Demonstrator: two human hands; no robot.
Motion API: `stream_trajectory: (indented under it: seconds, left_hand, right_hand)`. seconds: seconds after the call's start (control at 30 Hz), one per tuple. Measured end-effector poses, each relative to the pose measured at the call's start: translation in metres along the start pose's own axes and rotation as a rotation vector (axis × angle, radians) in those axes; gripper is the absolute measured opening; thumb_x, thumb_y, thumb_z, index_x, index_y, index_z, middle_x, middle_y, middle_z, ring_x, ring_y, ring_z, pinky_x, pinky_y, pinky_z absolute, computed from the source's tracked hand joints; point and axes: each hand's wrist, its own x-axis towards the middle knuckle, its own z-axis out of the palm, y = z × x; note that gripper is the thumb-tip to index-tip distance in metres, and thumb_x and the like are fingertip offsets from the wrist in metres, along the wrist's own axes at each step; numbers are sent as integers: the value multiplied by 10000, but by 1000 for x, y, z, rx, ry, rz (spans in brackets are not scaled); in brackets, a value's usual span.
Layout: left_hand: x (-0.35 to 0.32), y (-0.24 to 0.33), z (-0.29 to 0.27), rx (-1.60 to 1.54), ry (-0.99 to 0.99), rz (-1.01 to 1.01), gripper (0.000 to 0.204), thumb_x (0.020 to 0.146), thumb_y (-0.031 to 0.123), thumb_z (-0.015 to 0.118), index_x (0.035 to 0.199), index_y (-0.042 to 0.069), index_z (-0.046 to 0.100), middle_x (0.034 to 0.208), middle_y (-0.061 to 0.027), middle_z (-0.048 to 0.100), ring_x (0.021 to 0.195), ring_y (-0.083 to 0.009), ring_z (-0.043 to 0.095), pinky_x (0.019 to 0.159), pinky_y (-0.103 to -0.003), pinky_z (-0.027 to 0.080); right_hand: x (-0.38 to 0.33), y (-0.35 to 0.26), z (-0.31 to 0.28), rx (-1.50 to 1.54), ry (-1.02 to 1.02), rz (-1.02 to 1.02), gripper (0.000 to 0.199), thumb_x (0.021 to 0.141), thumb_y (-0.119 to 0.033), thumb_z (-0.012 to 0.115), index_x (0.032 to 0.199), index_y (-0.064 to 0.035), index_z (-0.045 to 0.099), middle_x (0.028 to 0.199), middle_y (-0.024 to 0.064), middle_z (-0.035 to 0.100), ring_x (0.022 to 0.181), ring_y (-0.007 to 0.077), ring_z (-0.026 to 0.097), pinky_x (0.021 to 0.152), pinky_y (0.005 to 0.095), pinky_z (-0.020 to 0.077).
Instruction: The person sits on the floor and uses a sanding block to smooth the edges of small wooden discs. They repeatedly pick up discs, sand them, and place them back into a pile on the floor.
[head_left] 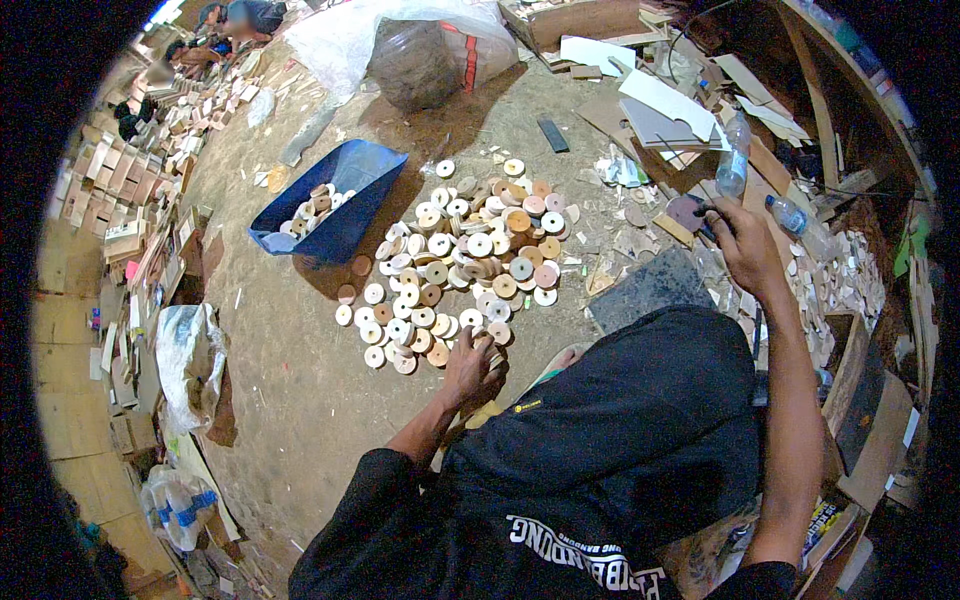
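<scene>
The left hand [474, 362] is placed at the near edge of the disc pile [480, 245] on the ground [300, 385], its grip cannot be determined, and a dark round pad [686, 211] is grasped by the right hand [742, 242], right of the pile.

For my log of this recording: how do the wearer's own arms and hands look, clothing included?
Both the left hand and the right hand are bare, with no glove, ring or watch that I can make out. The forearms are uncovered too. The left sleeve is black, loose and ends around the elbow; the right sleeve, also black, barely shows at the lower edge.
</scene>
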Motion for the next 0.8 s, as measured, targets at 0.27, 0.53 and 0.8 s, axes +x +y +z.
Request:
stream_trajectory:
  seconds: [0.27, 0.53, 0.8]
  left_hand:
    - [-19, -14, 0, 68, 59, -26, 930, 647, 341, 769, 1340, -66, 301, 1336, -240, 371, 1236, -386, 375, 1037, -465, 321]
    - [-11, -4, -4, -144, 104, -77, 917, 601, 362, 807, 1279, -64, 361, 1184, -232, 486, 1108, -389, 480, 972, -449, 381]
    - [-13, 13, -2, -51, 207, 16, 803, 572, 375, 808, 1151, -19, 417, 1151, -230, 479, 1082, -393, 474, 978, -454, 347]
  right_hand:
    - [2, 1, 1, -6, -46, 37, 207, 920, -142, 490, 991, -13, 635, 847, 174, 647, 815, 343, 616, 741, 410, 461]
    - [1, 5, 2, -6, -29, 47, 212, 922, -150, 487, 991, -11, 632, 847, 180, 642, 816, 357, 613, 756, 426, 463]
    - [0, 4, 5, -14, -53, 54, 207, 929, -143, 495, 991, 28, 593, 829, 212, 631, 768, 336, 621, 697, 395, 455]
